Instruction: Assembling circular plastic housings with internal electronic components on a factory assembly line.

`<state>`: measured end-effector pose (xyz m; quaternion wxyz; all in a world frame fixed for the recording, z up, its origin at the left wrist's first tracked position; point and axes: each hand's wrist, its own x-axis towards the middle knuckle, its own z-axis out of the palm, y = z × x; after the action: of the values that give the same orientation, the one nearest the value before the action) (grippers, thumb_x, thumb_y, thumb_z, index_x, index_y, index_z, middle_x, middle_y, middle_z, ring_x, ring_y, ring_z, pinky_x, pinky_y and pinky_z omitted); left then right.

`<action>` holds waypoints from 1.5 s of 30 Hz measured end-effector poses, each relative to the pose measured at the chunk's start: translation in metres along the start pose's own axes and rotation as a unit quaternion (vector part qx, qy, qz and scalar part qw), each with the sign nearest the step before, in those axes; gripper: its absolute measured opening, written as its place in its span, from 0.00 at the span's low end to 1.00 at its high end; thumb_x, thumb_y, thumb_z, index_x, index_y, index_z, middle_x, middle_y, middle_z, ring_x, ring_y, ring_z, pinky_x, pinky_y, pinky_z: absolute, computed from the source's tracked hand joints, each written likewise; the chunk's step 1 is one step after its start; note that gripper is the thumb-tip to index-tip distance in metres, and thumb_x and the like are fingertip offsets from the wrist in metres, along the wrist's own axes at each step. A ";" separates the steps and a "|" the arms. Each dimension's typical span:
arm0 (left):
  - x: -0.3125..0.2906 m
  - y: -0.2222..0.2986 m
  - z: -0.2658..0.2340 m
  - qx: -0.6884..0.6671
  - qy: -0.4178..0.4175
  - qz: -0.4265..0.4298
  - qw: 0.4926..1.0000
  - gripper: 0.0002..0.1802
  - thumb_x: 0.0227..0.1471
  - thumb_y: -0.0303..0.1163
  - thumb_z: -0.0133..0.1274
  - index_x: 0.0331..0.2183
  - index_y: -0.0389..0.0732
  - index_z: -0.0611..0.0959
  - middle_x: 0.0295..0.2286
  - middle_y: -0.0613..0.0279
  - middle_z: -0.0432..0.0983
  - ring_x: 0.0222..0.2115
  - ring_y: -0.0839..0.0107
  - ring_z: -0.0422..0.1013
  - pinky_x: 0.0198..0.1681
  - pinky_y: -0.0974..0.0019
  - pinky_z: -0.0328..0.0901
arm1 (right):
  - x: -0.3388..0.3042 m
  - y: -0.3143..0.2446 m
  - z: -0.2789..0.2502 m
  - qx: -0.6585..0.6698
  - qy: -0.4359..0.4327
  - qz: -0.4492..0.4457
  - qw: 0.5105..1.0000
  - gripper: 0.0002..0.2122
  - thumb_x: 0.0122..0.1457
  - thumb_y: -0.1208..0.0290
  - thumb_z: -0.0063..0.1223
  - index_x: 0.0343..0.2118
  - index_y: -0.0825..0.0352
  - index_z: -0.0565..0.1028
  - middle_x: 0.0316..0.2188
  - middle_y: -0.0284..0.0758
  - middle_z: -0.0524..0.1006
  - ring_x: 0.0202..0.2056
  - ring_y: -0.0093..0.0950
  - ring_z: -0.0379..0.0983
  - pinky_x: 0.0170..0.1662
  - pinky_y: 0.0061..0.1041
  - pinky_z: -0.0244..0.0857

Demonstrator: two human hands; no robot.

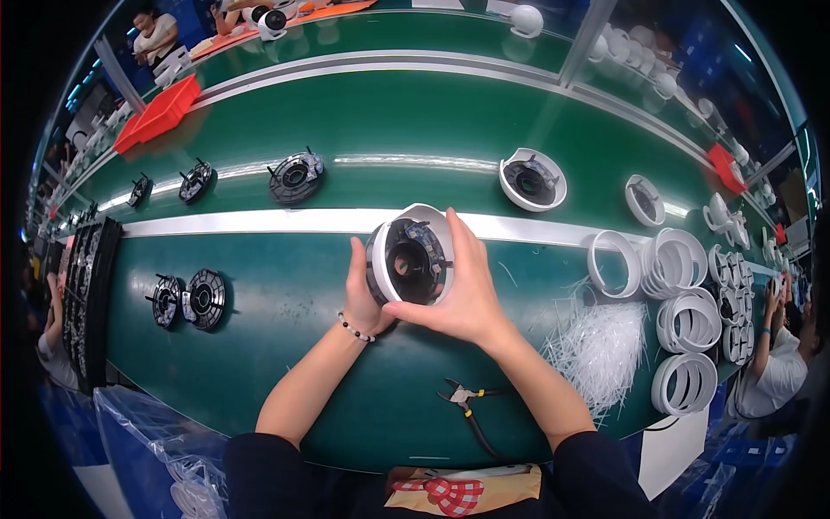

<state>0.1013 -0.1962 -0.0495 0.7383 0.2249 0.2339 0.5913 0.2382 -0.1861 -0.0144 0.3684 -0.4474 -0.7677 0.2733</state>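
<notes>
Left hand: The left hand [367,311] is half open and cupped against the lower left of the held assembly; the thumb is raised beside the rim, and the other fingers are largely hidden behind the part.
Right hand: The right hand [469,298] is partly curled around the right side; the fingers are extended along the outer wall, and the thumb is laid across the lower edge.
Held assembly: A white ring housing [439,223] is held between both hands, tilted, above the near worktop; a black circular module [417,275] with a small circuit board is seated inside it.
Left wrist: A beaded bracelet [354,331] is worn.
Worktop, left: Two black ring modules [207,299] are placed side by side on the green worktop [268,363].
Worktop, front: Diagonal cutters [468,403] with black and yellow handles are laid near the right forearm, jaws parted.
Worktop, right: A heap of white plastic strips [605,350] is gathered beside stacked white rings [663,385].
Far belt: Another white housing [513,191], fitted with a black module, is set beyond the pale rail [519,227].
</notes>
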 end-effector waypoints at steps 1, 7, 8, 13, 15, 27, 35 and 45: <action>-0.001 0.000 0.001 -0.006 0.005 -0.001 1.000 0.40 0.48 0.63 0.25 0.48 0.38 0.62 0.44 0.53 0.63 0.45 0.62 0.62 0.48 0.59 0.59 | -0.001 0.000 0.000 0.006 0.001 0.002 1.000 0.53 0.27 0.53 0.67 0.53 0.76 0.47 0.49 0.50 0.55 0.52 0.42 0.51 0.53 0.36 0.48; -0.001 0.003 0.001 -0.055 -0.043 0.004 0.998 0.39 0.47 0.62 0.27 0.48 0.38 0.62 0.44 0.52 0.63 0.44 0.58 0.62 0.47 0.54 0.58 | 0.001 0.007 -0.006 0.093 -0.017 0.053 0.994 0.53 0.28 0.52 0.66 0.52 0.79 0.47 0.49 0.52 0.55 0.51 0.43 0.52 0.53 0.35 0.49; -0.001 0.002 0.002 -0.038 -0.024 0.011 0.999 0.39 0.48 0.62 0.27 0.48 0.38 0.62 0.44 0.53 0.63 0.45 0.59 0.61 0.48 0.56 0.58 | 0.001 0.008 -0.004 0.104 -0.021 0.047 0.993 0.52 0.28 0.54 0.67 0.52 0.79 0.47 0.49 0.52 0.55 0.51 0.42 0.53 0.53 0.34 0.49; 0.000 -0.003 -0.001 0.006 0.009 0.018 1.000 0.37 0.49 0.60 0.25 0.48 0.39 0.63 0.44 0.54 0.63 0.45 0.63 0.61 0.48 0.60 0.58 | 0.004 0.001 -0.003 0.044 -0.035 0.050 0.997 0.52 0.28 0.53 0.66 0.52 0.79 0.47 0.49 0.52 0.55 0.52 0.43 0.52 0.53 0.35 0.47; 0.002 -0.003 0.001 0.007 0.002 0.021 1.000 0.37 0.50 0.60 0.26 0.48 0.39 0.63 0.44 0.55 0.63 0.45 0.64 0.62 0.48 0.60 0.58 | 0.005 0.003 -0.003 0.032 -0.034 0.037 0.998 0.52 0.28 0.52 0.66 0.52 0.77 0.48 0.49 0.51 0.53 0.52 0.44 0.50 0.53 0.36 0.48; 0.002 0.003 0.002 -0.075 -0.007 -0.016 0.997 0.31 0.52 0.51 0.26 0.46 0.36 0.64 0.42 0.53 0.65 0.43 0.64 0.63 0.47 0.62 0.60 | 0.006 -0.001 -0.003 -0.021 -0.047 -0.052 0.997 0.54 0.21 0.53 0.67 0.52 0.77 0.48 0.50 0.52 0.50 0.50 0.48 0.48 0.51 0.42 0.47; 0.000 0.000 0.008 -0.053 -0.013 -0.018 0.998 0.44 0.46 0.66 0.22 0.49 0.37 0.62 0.45 0.54 0.62 0.46 0.64 0.60 0.49 0.62 0.58 | 0.004 -0.001 0.007 -0.029 -0.032 0.011 0.999 0.55 0.24 0.52 0.67 0.53 0.75 0.45 0.51 0.50 0.50 0.52 0.46 0.46 0.53 0.40 0.46; 0.001 -0.006 0.004 -0.075 -0.005 0.013 0.997 0.37 0.45 0.60 0.35 0.47 0.39 0.64 0.44 0.55 0.64 0.44 0.64 0.63 0.47 0.62 0.59 | -0.003 -0.005 0.028 -0.041 0.053 0.030 0.997 0.52 0.27 0.51 0.64 0.51 0.77 0.47 0.45 0.47 0.55 0.45 0.44 0.53 0.47 0.38 0.50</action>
<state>0.1085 -0.1967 -0.0506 0.7463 0.1750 0.1824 0.6158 0.2144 -0.1934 -0.0278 0.3814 -0.4989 -0.7438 0.2287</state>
